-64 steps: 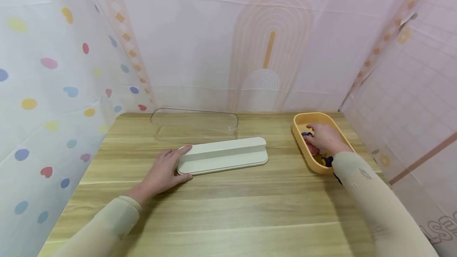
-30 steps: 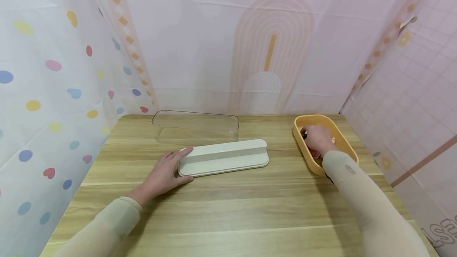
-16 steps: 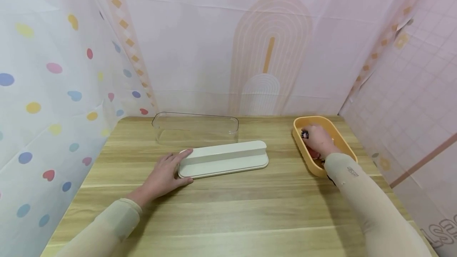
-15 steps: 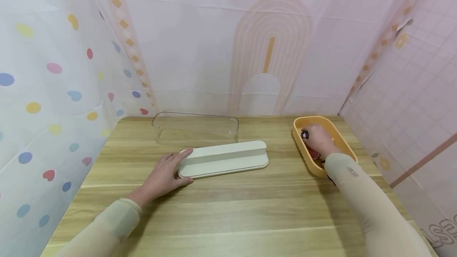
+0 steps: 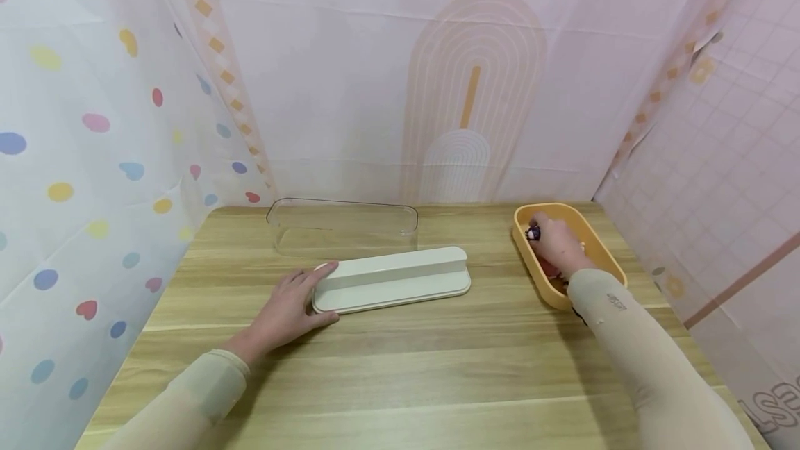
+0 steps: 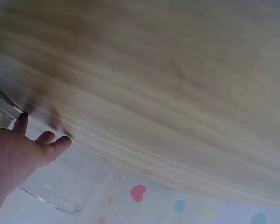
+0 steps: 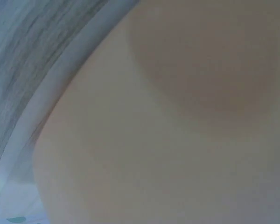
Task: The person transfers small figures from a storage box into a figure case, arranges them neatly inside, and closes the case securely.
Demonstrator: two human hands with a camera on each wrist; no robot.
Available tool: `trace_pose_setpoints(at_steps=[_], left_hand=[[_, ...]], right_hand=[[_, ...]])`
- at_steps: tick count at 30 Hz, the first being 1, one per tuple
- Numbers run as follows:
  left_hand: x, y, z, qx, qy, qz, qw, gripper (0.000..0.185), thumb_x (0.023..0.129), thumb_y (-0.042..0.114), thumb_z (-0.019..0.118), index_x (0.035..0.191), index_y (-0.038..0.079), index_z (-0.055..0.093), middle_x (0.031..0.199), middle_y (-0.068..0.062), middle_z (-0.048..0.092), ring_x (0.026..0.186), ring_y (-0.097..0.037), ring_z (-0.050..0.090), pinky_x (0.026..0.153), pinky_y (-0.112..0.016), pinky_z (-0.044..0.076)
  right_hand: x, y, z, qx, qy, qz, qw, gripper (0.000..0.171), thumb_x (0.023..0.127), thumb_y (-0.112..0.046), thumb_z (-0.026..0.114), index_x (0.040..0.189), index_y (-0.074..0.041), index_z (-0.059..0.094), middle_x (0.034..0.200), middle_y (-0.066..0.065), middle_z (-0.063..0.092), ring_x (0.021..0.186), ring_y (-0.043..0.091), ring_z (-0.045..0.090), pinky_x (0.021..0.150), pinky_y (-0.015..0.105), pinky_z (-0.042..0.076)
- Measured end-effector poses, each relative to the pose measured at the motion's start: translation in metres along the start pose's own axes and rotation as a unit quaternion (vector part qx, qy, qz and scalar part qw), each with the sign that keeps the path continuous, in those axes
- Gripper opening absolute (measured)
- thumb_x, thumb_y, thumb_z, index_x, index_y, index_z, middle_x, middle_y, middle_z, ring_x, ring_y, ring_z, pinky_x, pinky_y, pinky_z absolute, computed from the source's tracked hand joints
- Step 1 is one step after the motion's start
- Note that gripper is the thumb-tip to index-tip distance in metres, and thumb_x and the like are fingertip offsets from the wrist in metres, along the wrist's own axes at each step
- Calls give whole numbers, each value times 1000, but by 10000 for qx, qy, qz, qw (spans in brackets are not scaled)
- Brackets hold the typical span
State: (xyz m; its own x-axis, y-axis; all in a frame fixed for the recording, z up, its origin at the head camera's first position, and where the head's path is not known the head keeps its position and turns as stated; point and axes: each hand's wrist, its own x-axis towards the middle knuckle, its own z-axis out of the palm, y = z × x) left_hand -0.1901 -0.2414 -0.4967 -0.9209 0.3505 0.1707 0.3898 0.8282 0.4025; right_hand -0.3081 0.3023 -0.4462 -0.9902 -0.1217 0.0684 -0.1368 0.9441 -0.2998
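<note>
A long white tray (image 5: 400, 278) lies across the middle of the wooden table (image 5: 400, 367). My left hand (image 5: 289, 303) rests flat against its left end with straight fingers; in the left wrist view the left hand (image 6: 18, 154) shows beside the tray's edge (image 6: 2, 105). At the right stands a yellow oval bin (image 5: 609, 262). My right hand (image 5: 556, 245) is inside it, its fingers curled and pinching a small dark object (image 5: 532, 232). Something red shows under the hand. The right wrist view is only a blurred yellowish surface (image 7: 168, 121).
A clear plastic lid (image 5: 342, 224) lies behind the white tray near the back wall; the clear lid (image 6: 60, 186) also shows in the left wrist view. Patterned curtains close in the table on the left, back and right. Bare wood stretches along the front.
My right hand has shifted toward the bin's far end and now pinches a small dark object at its fingertips. My left hand has stayed at the tray's end.
</note>
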Motion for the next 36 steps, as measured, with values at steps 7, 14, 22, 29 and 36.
trace_pose_setpoints(at_steps=[7,14,22,29,36], left_hand=[[0,0,-1,44,16,35,10000,96,87,44,89,166,25,38,142,-26,66,142,-60,49,122,-73,30],[0,-1,1,80,40,55,9999,96,87,44,89,166,25,38,140,-26,67,141,-59,50,123,-72,31],[1,-1,-1,72,25,39,10000,96,87,45,89,166,25,39,140,-26,67,141,-60,50,123,-73,31],[2,-3,0,93,81,53,9999,97,87,45,89,166,24,38,141,-25,67,141,-59,50,123,-72,31],[2,-5,4,19,120,-48,9999,102,85,46,91,166,19,36,147,-20,65,140,-51,52,120,-69,37]], right_hand=[[-6,3,-14,353,415,-129,9984,35,97,-18,78,126,-2,67,122,30,73,113,47,68,99,62,54],[-12,1,-32,751,549,-98,9956,45,98,-26,79,133,1,68,128,30,72,117,49,68,100,62,55],[-17,-26,-46,1050,644,-243,9921,42,96,-30,82,124,0,69,119,23,75,109,40,70,93,55,58],[-16,-81,-45,1141,908,-1232,9816,34,90,-24,89,114,-4,76,105,15,79,94,30,69,80,40,55],[-15,-137,-35,1268,809,-2414,9587,30,84,-18,93,108,-7,80,96,7,80,86,26,70,73,31,53]])
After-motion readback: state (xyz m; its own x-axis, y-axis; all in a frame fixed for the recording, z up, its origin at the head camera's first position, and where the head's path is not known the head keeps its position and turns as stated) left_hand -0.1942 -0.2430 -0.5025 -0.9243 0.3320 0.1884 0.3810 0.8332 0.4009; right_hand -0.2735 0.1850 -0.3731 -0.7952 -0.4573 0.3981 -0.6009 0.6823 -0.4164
